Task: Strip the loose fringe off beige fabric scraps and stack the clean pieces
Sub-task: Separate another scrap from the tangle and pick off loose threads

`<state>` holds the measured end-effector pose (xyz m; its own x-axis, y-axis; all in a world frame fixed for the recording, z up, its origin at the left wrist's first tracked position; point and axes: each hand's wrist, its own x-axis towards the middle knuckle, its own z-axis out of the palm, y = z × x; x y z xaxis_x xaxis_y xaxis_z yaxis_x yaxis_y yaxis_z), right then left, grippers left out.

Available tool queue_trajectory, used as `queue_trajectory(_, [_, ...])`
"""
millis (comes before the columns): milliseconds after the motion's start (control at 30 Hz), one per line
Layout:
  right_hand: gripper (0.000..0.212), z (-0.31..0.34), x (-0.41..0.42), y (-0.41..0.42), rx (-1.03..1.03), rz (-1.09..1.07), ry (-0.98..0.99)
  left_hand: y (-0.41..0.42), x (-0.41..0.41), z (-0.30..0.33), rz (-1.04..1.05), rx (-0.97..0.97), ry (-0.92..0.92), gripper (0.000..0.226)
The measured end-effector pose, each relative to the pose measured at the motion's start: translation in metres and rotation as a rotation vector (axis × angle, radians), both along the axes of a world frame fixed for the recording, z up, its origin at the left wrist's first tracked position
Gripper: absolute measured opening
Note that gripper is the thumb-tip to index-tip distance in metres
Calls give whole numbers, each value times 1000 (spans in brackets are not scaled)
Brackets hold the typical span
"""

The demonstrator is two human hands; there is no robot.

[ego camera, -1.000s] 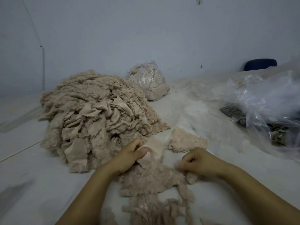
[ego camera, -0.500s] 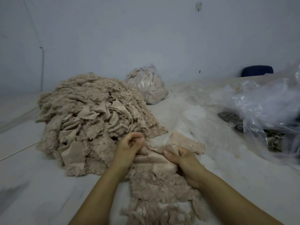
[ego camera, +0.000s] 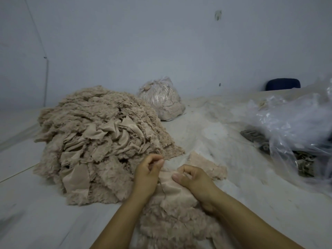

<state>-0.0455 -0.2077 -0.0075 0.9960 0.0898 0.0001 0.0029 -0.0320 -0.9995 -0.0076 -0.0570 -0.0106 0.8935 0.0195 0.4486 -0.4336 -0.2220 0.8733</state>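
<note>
A beige fabric scrap [ego camera: 170, 190] with fuzzy fringe lies in front of me on a low heap of similar scraps [ego camera: 172, 223]. My left hand [ego camera: 146, 174] pinches the scrap's upper left edge between thumb and curled fingers. My right hand [ego camera: 193, 180] grips its upper right part, thumb on top and fingers curled. A big pile of beige fringed scraps [ego camera: 97, 141] rises to the left, touching the heap. A small flat pale piece [ego camera: 206, 167] lies just beyond my right hand.
A tied clear bag stuffed with beige fluff [ego camera: 160, 99] stands at the back by the wall. A large crumpled clear plastic bag [ego camera: 294, 126] with dark scraps [ego camera: 255, 136] fills the right side. A dark blue object [ego camera: 283, 84] sits at the far right.
Both hands came together on the scrap and moved slightly away from me. My right hand went from the fringe at the right to gripping the scrap beside my left hand.
</note>
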Motion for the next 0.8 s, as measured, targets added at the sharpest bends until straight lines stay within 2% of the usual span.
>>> queue_trajectory(67, [11,-4,-1,0,15,-9,-67,3,1,-3,-64,115,54,9])
queue_trajectory(133, [9,-7,0,-2,18,-24,-113,3,-2,-9,-206,304,112,32])
queue_trajectory(167, [11,-8,0,-3,17,-30,-123,2,-3,-11,-243,303,128,35])
queue_trajectory(300, [19,-10,-1,0,20,-17,-91,1,0,-15,-221,-36,228,28])
queue_trajectory(400, [39,-11,-4,1,4,85,-34,-3,-5,-19,-312,-170,303,25])
queue_trajectory(433, [44,-13,-5,0,-1,123,-22,-3,-4,-17,-283,-238,328,22])
queue_trajectory(467, [40,-13,-6,-2,11,153,-22,-1,1,-17,-199,-310,355,20])
queue_trajectory(533, [16,-14,-8,-7,120,159,-22,9,12,-17,58,-384,381,23])
queue_trajectory(600, [21,-20,-6,-11,246,77,-3,22,16,-18,199,-262,320,29])
queue_trajectory(633, [22,-22,-5,-12,266,23,-9,24,12,-19,152,-167,285,30])
queue_trajectory(733, [14,-21,-3,-7,239,-119,-83,13,0,-24,-224,172,261,27])
queue_trajectory(800, [19,-19,-1,-7,165,-215,-166,6,-5,-28,-356,424,209,30])
